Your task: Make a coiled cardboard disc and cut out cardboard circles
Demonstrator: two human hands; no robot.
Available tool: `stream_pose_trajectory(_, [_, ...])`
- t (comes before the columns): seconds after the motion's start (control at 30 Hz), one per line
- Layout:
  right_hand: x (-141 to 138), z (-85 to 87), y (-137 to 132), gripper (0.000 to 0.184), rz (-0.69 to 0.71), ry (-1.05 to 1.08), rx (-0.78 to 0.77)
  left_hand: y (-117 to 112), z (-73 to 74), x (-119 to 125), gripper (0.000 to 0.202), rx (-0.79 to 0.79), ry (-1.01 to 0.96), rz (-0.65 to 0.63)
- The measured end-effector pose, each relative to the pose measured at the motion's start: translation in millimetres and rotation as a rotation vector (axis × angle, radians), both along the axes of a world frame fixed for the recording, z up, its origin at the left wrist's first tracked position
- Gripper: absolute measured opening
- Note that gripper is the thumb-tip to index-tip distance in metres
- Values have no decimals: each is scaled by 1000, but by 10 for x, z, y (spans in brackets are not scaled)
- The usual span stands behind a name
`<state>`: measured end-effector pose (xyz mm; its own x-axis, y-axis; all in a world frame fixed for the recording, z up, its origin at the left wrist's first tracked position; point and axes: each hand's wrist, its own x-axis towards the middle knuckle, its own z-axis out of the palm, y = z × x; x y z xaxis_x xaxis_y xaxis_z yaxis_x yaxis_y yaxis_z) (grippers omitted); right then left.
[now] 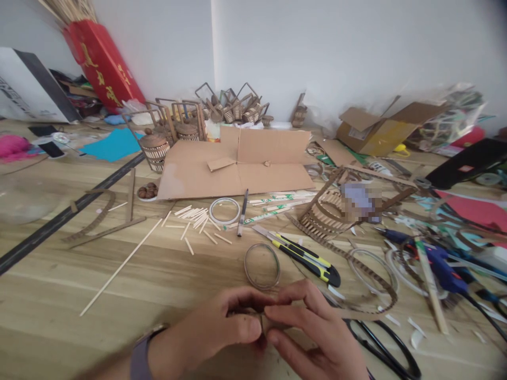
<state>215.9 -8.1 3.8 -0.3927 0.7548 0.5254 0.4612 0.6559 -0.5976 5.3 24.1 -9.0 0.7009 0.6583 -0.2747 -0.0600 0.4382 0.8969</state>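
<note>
My left hand point(222, 322) and my right hand point(312, 327) meet low in the middle of the view, thumbs and fingers closed around a small brown strip point(266, 323). Most of that strip is hidden by the fingers, so its full shape cannot be told. Just beyond the fingertips lies a thin brown ring point(246, 269). A black-and-yellow utility knife point(304, 258) rests to the right of the ring with its blade pointing away to the left. Black-handled scissors point(390, 348) lie beside my right hand, partly covered by it.
Short sticks point(194, 215), a tape roll point(211, 211) and a pen point(243, 214) lie ahead. Opened cardboard point(198, 169) is behind them. A slatted basket point(322, 214) and a blue glue gun point(443, 266) stand among scraps on the right. Small buckets point(156, 150) line the back left.
</note>
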Motion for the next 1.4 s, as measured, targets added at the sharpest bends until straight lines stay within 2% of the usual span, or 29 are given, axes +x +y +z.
stream_pose_trajectory(0.27, [11,-10,-14,25,-36,-88,102,-7,86,11,59,94,120,50])
stream_pose_trajectory(0.5, [-48,47,3,11,-25,-83,197,-17,-26,20,63,82,35,41])
stream_pose_trajectory(0.6, [-59,35,2,10,-60,-42,229,-31,-17,27,59,65,22,43])
stream_pose_trajectory(0.73, [-44,14,-19,11,-84,-81,214,-49,41,32,49,50,38,62])
stream_pose_trajectory(0.83, [-53,24,-26,14,-91,-73,199,-52,49,26,50,27,34,80])
stream_pose_trajectory(1.0, [-86,27,25,18,-72,100,111,-47,39,12,58,55,-22,117])
stream_pose_trajectory(1.2, [-76,2,89,17,-34,220,26,-39,76,-6,59,39,-198,94])
stream_pose_trajectory(1.3, [-69,32,75,14,-30,188,36,-25,69,-32,64,50,-204,75])
stream_pose_trajectory(1.4, [-28,57,38,12,-59,77,110,-1,32,-49,69,76,-144,75])
